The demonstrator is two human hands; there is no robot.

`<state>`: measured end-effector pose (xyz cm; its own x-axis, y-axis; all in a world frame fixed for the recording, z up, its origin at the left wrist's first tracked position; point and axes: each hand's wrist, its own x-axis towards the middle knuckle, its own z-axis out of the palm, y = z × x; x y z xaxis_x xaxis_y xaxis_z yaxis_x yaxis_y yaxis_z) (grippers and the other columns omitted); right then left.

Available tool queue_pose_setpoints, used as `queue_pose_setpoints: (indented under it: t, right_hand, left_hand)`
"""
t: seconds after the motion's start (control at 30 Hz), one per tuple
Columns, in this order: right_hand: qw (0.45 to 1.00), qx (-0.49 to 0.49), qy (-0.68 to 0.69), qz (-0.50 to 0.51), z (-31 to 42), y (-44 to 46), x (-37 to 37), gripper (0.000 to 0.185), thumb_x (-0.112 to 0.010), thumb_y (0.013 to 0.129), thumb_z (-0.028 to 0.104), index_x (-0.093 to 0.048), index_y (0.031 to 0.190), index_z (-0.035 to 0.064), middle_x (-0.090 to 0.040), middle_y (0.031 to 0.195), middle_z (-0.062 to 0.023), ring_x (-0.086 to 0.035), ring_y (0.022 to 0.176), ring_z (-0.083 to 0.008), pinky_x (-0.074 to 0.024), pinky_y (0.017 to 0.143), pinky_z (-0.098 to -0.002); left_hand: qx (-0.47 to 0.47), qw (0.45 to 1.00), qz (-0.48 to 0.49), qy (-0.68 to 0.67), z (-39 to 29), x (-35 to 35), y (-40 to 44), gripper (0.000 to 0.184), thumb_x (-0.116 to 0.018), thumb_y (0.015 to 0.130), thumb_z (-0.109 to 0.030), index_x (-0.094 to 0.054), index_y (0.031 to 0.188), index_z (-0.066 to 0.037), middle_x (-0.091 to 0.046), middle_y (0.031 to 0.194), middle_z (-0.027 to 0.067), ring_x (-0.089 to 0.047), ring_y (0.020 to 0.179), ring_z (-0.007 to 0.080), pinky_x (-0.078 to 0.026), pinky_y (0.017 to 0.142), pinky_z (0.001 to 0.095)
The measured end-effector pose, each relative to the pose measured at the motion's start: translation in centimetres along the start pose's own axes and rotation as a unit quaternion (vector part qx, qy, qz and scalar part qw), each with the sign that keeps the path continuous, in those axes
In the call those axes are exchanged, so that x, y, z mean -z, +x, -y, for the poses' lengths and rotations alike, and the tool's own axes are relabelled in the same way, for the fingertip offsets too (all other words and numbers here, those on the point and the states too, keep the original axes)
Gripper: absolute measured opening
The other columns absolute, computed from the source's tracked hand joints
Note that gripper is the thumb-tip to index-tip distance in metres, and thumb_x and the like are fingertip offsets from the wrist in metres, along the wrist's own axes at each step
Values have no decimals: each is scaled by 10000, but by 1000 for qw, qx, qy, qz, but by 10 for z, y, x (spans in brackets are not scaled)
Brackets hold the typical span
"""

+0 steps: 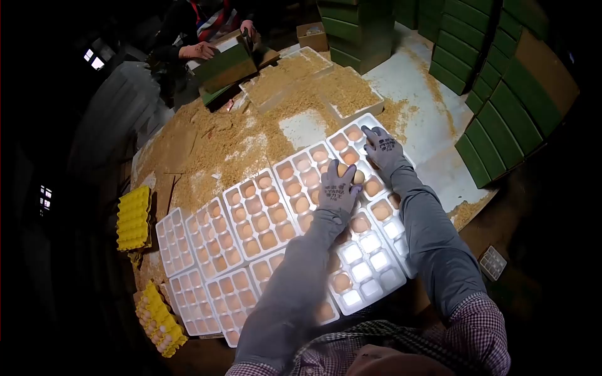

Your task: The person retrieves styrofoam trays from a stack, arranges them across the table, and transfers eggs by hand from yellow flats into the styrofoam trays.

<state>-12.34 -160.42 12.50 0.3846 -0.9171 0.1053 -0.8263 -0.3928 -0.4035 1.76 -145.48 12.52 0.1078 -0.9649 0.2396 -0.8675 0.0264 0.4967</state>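
Observation:
My left hand, in a grey glove with dark print, curls its fingers around eggs above the white egg trays. My right hand, gloved the same way, reaches to the far end of the right-hand white foam tray. Its fingers bend down over a pocket there, and they hide whatever lies under them. Brown eggs sit in most pockets of the trays to the left. Closest to me, a white tray has several bare pockets and a single egg at its left.
Yellow egg trays are stacked at the left, with another yellow tray of eggs below. Sawdust covers much of the table. Green boxes stand stacked at the right. Across the table, a person's hands handle a green box.

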Motion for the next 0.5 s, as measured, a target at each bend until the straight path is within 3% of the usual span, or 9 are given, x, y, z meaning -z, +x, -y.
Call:
queue_pose_setpoints:
  t: [0.03, 0.1, 0.17, 0.23, 0.27, 0.37, 0.4, 0.43, 0.5]
  right_hand:
    - [997, 31, -46, 51, -8, 18, -11, 448, -586, 910, 269, -531, 1354, 241, -532, 1349, -64, -516, 1240, -269, -448, 1025, -398]
    - [985, 130, -103, 52, -29, 33, -20, 451, -621, 886, 249, -541, 1327, 200, -484, 1400, -68, -434, 1314, -286, -395, 1069, -416]
    - [988, 143, -62, -11, -41, 45, -16, 459, -635, 877, 210, -534, 1320, 150, -413, 1469, -85, -329, 1399, -305, -332, 1114, -442]
    - [994, 76, -50, -67, -59, 55, -38, 473, -624, 888, 162, -515, 1347, 128, -351, 1528, -90, -255, 1454, -320, -283, 1146, -460]
    - [995, 69, -42, -63, -80, 49, -48, 473, -624, 888, 162, -515, 1347, 128, -351, 1528, -90, -255, 1454, -320, -283, 1146, -460]
    - [976, 166, -99, -96, -108, 34, -43, 418, -587, 945, 171, -537, 1354, 101, -431, 1482, -121, -345, 1415, -331, -324, 1127, -423]
    - [982, 57, 162, -83, -108, 18, -29, 385, -560, 976, 199, -555, 1335, 61, -499, 1425, -129, -435, 1341, -290, -362, 1094, -387]
    - [908, -58, 409, -63, -107, -2, -14, 374, -533, 1006, 227, -573, 1316, 21, -566, 1369, -137, -525, 1267, -250, -399, 1062, -350]
    - [878, -74, 461, -102, -99, -48, 14, 360, -553, 1003, 203, -586, 1284, -20, -618, 1288, -120, -559, 1200, -229, -419, 1031, -334]
  left_hand:
    - [-10, 999, 7, 37, -4, -14, 19, 432, -660, 867, -320, -583, 1277, -207, -386, 1439, 194, -494, 1168, 364, -450, 982, 464]
    - [35, 985, 122, 116, -10, -30, 48, 386, -644, 871, -296, -595, 1242, -198, -413, 1402, 190, -513, 1122, 353, -484, 924, 450]
    - [29, 987, 80, 135, 3, -56, 57, 403, -636, 864, -259, -591, 1258, -190, -447, 1368, 180, -525, 1129, 355, -500, 908, 442]
    - [28, 999, -16, 2, 10, -59, 57, 447, -633, 859, -239, -564, 1297, -185, -476, 1335, 178, -543, 1126, 376, -494, 923, 445]
    - [53, 996, -32, -65, 11, -61, 66, 502, -643, 853, -239, -528, 1333, -148, -511, 1316, 172, -555, 1145, 377, -480, 950, 455]
    - [60, 983, -88, -149, -1, -64, 112, 536, -654, 853, -248, -500, 1345, -102, -546, 1290, 175, -568, 1152, 362, -475, 962, 448]
    - [85, 980, -57, -171, -12, -58, 131, 526, -674, 866, -226, -510, 1357, -137, -591, 1300, 163, -572, 1202, 341, -456, 1021, 408]
    - [70, 982, -48, -167, -13, -66, 151, 505, -653, 863, -265, -509, 1319, -104, -583, 1253, 154, -581, 1151, 331, -479, 961, 422]
    - [49, 994, 14, -92, -11, -76, 186, 449, -637, 881, -288, -536, 1292, -136, -589, 1249, 113, -592, 1131, 318, -487, 945, 416]
